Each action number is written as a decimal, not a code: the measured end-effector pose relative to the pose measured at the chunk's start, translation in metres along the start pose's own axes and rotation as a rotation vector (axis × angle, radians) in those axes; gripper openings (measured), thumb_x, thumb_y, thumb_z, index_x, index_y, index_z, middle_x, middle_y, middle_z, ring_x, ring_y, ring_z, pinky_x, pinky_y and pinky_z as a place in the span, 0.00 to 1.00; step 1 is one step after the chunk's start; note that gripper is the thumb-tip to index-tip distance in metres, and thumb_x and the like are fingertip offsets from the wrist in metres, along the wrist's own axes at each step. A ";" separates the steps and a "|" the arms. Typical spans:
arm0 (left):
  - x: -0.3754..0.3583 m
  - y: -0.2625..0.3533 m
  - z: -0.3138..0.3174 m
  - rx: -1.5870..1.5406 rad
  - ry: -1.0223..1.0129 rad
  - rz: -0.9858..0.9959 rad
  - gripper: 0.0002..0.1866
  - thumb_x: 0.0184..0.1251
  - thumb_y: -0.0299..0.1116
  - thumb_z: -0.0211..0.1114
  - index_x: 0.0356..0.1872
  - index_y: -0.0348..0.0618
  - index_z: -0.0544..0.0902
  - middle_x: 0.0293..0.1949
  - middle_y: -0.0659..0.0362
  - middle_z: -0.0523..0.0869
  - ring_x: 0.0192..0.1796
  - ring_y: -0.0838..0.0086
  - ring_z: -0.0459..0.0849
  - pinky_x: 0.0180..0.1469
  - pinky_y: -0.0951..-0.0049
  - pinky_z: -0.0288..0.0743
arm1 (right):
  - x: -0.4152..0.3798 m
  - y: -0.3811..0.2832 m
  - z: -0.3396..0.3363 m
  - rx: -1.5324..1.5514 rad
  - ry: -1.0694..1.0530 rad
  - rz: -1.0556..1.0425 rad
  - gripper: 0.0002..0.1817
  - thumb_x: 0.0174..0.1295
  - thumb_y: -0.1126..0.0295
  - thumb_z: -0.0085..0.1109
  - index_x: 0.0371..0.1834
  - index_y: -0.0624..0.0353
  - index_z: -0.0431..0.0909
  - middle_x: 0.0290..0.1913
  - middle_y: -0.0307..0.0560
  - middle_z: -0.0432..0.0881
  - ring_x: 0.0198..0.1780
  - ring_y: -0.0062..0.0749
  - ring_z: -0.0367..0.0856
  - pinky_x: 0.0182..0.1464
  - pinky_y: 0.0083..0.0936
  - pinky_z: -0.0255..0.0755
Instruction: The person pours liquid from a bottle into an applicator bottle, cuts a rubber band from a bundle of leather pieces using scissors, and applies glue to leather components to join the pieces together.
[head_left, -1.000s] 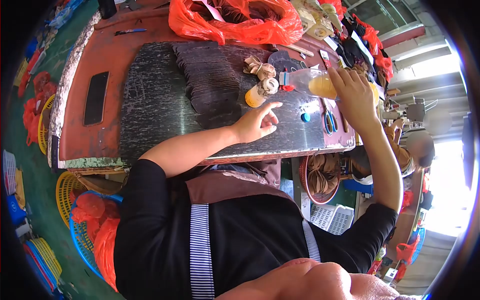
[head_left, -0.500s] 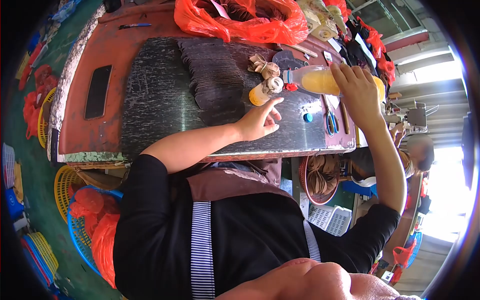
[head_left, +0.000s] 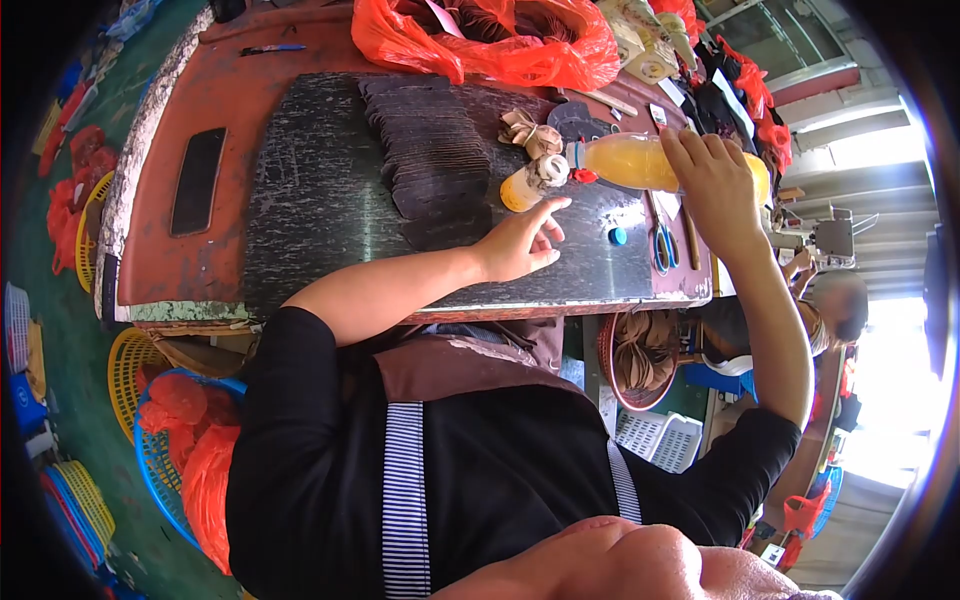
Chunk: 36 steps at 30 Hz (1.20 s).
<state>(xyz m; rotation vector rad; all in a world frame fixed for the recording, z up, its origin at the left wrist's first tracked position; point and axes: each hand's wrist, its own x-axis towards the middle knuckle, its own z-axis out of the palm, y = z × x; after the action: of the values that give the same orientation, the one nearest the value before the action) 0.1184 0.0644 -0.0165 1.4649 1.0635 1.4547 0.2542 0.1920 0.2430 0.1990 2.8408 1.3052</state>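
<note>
My right hand (head_left: 715,185) grips a clear plastic bottle (head_left: 635,162) of yellow liquid. The bottle lies nearly level, its neck right at the mouth of a small glue-stained jar (head_left: 523,187) with yellow-orange contents. Just below that jar my left hand (head_left: 522,240) rests over the dark board, index finger stretched out and the others loosely bent, holding nothing. A blue bottle cap (head_left: 617,236) sits on the board right of my left hand. Left of the jar is a fanned row of dark flat pieces (head_left: 425,150).
Blue-handled scissors (head_left: 662,248) lie near the right edge of the worktable (head_left: 150,275). A phone (head_left: 199,181) is at the left, a red plastic bag (head_left: 480,60) at the back. Under the table stands a basket of brown pieces (head_left: 640,355). Another person (head_left: 835,305) sits at far right.
The yellow liquid has run forward and now fills the bottle up to its neck. Both hands stay almost where they were.
</note>
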 end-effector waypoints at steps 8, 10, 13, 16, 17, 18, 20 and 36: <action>0.000 -0.001 0.000 0.002 0.001 0.014 0.41 0.64 0.21 0.66 0.76 0.43 0.55 0.47 0.53 0.82 0.39 0.77 0.83 0.45 0.76 0.81 | 0.002 0.001 0.001 0.001 -0.002 -0.007 0.23 0.58 0.71 0.58 0.60 0.56 0.71 0.46 0.42 0.79 0.49 0.35 0.80 0.54 0.34 0.74; 0.000 0.000 0.000 -0.002 -0.004 0.009 0.42 0.64 0.22 0.67 0.76 0.43 0.55 0.47 0.53 0.82 0.39 0.76 0.83 0.45 0.75 0.81 | 0.002 0.001 0.001 0.001 -0.002 -0.007 0.23 0.58 0.71 0.58 0.60 0.56 0.72 0.45 0.42 0.79 0.48 0.35 0.81 0.53 0.33 0.74; 0.000 0.002 -0.001 -0.004 -0.007 0.002 0.42 0.64 0.22 0.67 0.76 0.43 0.55 0.47 0.53 0.82 0.39 0.76 0.83 0.45 0.75 0.81 | 0.002 0.001 0.001 -0.001 -0.002 -0.007 0.23 0.58 0.71 0.57 0.59 0.56 0.72 0.45 0.42 0.79 0.48 0.35 0.81 0.53 0.33 0.75; 0.000 0.002 -0.001 -0.003 -0.010 -0.002 0.42 0.64 0.22 0.67 0.76 0.43 0.54 0.47 0.53 0.82 0.39 0.76 0.83 0.45 0.75 0.81 | 0.002 0.001 0.000 0.000 -0.002 -0.005 0.22 0.58 0.72 0.57 0.59 0.56 0.72 0.44 0.41 0.79 0.47 0.35 0.81 0.52 0.33 0.75; 0.000 0.001 -0.001 -0.002 -0.011 -0.003 0.42 0.64 0.22 0.67 0.77 0.43 0.54 0.47 0.53 0.82 0.39 0.76 0.83 0.45 0.75 0.81 | 0.002 0.002 0.000 0.002 -0.001 -0.004 0.22 0.58 0.72 0.57 0.58 0.56 0.72 0.44 0.41 0.79 0.47 0.35 0.81 0.51 0.33 0.75; 0.000 0.002 -0.001 -0.001 -0.011 -0.004 0.42 0.64 0.22 0.67 0.77 0.43 0.54 0.47 0.53 0.82 0.39 0.76 0.83 0.45 0.75 0.81 | 0.002 0.002 0.000 0.007 0.000 -0.005 0.22 0.58 0.72 0.57 0.58 0.56 0.72 0.44 0.41 0.79 0.47 0.35 0.81 0.51 0.33 0.75; 0.000 0.002 -0.001 0.002 -0.012 -0.006 0.42 0.65 0.22 0.67 0.77 0.44 0.54 0.47 0.53 0.82 0.39 0.76 0.83 0.45 0.75 0.81 | 0.002 0.002 0.000 0.016 0.002 -0.006 0.22 0.58 0.72 0.57 0.58 0.56 0.72 0.43 0.41 0.79 0.47 0.34 0.81 0.51 0.33 0.75; 0.000 0.003 -0.001 -0.002 -0.016 -0.014 0.42 0.64 0.23 0.67 0.77 0.44 0.55 0.47 0.54 0.82 0.39 0.77 0.83 0.45 0.75 0.81 | 0.001 0.006 -0.008 0.010 0.013 0.020 0.21 0.57 0.71 0.59 0.56 0.55 0.73 0.44 0.41 0.81 0.48 0.35 0.82 0.49 0.32 0.75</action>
<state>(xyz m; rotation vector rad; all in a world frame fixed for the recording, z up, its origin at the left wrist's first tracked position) 0.1172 0.0631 -0.0140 1.4625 1.0602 1.4318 0.2535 0.1902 0.2532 0.2197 2.8640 1.3005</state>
